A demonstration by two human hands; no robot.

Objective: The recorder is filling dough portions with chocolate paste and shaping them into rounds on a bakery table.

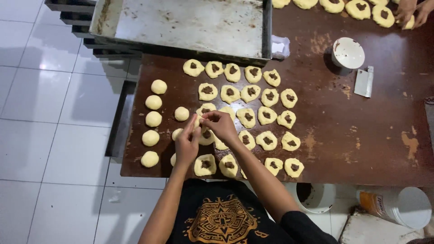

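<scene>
My left hand [186, 145] and my right hand [220, 125] meet over the brown table [375, 135], both pinching one flattened dough piece [205, 135] with brown filling. Around them lie several flat dough pieces with chocolate filling [267, 140], laid in rows. Smooth closed dough balls [153, 102] sit in a column to the left, one more dough ball [181, 113] just above my left hand. Part of the held piece is hidden by my fingers.
A large metal tray [190, 22] rests at the table's far edge. A white cup [347, 53] and a metal scraper [364, 82] lie at the right. Another person's hands [413, 11] work on filled dough at the top right. Buckets [316, 196] stand below the near edge.
</scene>
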